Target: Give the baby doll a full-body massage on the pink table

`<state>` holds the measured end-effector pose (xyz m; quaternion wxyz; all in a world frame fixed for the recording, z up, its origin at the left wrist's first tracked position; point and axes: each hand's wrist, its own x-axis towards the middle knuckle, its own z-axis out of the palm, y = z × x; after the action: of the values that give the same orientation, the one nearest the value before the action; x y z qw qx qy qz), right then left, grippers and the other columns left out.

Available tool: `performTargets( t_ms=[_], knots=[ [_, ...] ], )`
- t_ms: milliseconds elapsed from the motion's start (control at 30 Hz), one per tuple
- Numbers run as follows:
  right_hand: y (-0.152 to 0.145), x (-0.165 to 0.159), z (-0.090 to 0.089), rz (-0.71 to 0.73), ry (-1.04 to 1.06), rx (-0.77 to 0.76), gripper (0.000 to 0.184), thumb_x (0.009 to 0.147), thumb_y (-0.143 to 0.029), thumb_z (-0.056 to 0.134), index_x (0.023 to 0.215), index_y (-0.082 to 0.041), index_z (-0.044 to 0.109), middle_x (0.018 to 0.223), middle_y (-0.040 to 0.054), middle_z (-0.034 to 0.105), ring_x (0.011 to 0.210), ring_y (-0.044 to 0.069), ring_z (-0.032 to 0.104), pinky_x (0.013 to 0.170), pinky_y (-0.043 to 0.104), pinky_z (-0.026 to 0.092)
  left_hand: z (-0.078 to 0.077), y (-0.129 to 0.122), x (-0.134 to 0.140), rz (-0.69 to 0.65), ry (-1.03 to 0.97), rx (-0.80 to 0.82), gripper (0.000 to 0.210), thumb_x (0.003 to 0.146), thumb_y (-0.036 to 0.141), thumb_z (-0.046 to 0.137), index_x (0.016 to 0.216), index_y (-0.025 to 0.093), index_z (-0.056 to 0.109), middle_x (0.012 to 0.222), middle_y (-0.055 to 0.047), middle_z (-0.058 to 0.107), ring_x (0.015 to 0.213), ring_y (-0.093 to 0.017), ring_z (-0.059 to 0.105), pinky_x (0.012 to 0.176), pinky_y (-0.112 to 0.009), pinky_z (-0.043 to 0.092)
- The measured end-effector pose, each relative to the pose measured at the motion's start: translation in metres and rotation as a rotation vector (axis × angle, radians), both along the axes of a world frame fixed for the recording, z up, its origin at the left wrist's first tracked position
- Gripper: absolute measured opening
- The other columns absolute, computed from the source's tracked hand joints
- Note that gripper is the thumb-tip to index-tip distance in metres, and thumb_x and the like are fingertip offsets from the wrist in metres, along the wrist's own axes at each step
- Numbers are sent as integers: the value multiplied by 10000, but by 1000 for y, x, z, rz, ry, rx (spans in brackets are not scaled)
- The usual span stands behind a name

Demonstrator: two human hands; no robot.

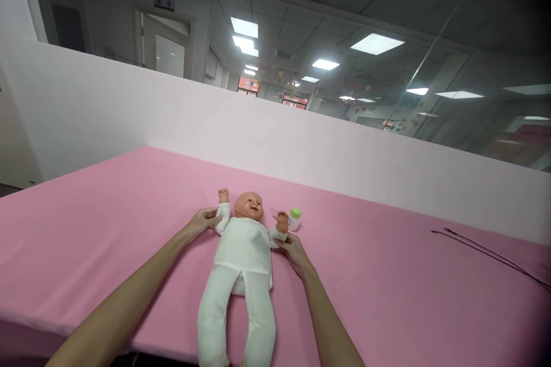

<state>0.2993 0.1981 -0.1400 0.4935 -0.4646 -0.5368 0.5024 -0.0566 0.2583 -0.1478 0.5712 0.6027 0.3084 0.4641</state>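
A baby doll [243, 246] with a white cloth body lies face up on the pink-covered table [370, 287], its head pointing away from me. Both of its arms are bent upward beside the head. My left hand [203, 223] is closed around the doll's arm on the left. On the other side, my right hand [296, 251] grips the doll's other arm near the elbow. Some of the fingertips are hidden behind the cloth sleeves. Just beyond the doll's right-side hand stands a small bottle [295, 219] with a green cap.
Two thin black cords [486, 253] lie on the table at the right. A low white wall [258, 137] runs along the table's far edge, with glass above it. The table's near edge shows at the lower left.
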Motion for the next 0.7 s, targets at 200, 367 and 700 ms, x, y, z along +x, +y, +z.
performTargets(
  t_ms=[200,367,700],
  knots=[
    [-8,3,5,126,-123,77,170,658,-396,857,717,-239,830,1135,110,786,1138,314,686,1063,471,485,4,2,-21,-241,176,142,18,665,198,803,677,186,796,1064,-133,761,1044,-290,686,856,-369,547],
    [-7,5,-1,68,-119,93,226,652,-378,852,830,-238,841,1138,102,785,1148,323,680,1065,484,490,0,1,-20,-187,136,116,106,664,210,820,768,188,817,1096,-133,771,1069,-305,695,900,-399,552],
    [9,27,-9,-437,217,85,521,618,-514,884,1027,-256,692,796,8,712,595,175,585,518,307,474,-1,8,-8,526,-196,-110,979,770,440,828,1566,230,300,1209,-130,658,1054,-266,676,890,-391,564]
  ],
)
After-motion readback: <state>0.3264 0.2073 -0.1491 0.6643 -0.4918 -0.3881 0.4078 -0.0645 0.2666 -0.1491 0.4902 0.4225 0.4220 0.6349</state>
